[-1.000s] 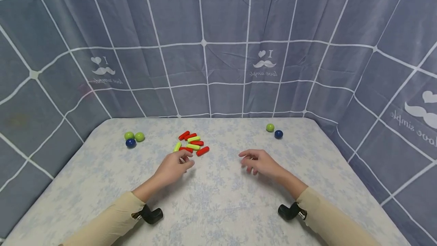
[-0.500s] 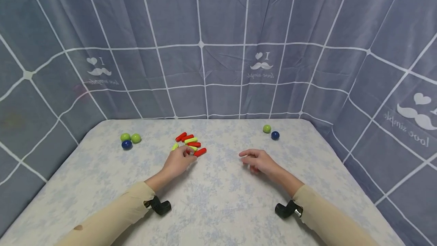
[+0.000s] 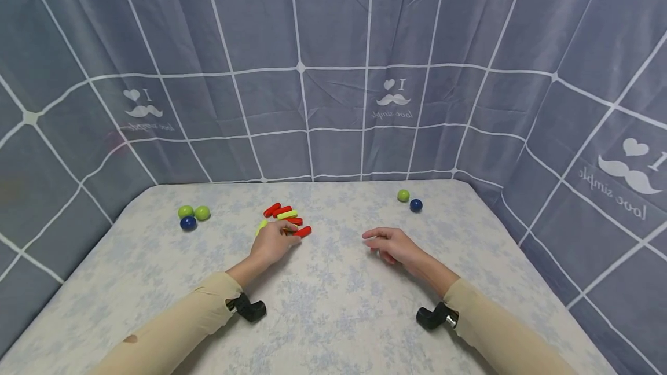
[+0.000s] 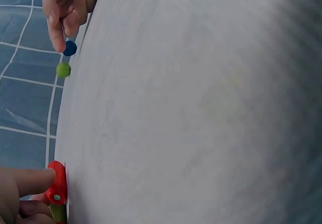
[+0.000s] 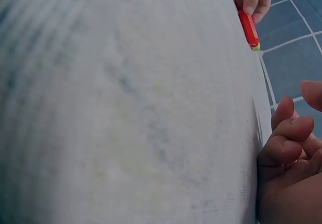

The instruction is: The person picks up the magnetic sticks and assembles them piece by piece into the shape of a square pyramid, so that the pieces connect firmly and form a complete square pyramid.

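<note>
My left hand [image 3: 273, 243] reaches into a small pile of red and yellow-green cylinders with rounded ends. Thumb and forefinger pinch the near red cylinder [image 3: 304, 231], which juts out to the right. In the left wrist view the thumb lies against this red cylinder [image 4: 57, 182], whose end shows a small pale spot like a hole. Farther back in the pile are another red cylinder [image 3: 272, 209] and a yellow-green cylinder [image 3: 287, 214]; the hand partly covers others. My right hand [image 3: 393, 245] hovers over the table's right half, fingers loosely bent, holding nothing.
At the left of the table [image 3: 333, 305] sit two green balls [image 3: 202, 213] and a dark blue ball [image 3: 188, 223], close together. Another green ball [image 3: 403, 195] and blue ball [image 3: 416, 205] lie at the back right. A grey-blue checked curtain [image 3: 333, 97] borders the back and sides.
My left hand has moved forward and slightly right into the pile, its thumb and forefinger closing on the near red cylinder. The right hand has barely moved. The head view has shifted slightly.
</note>
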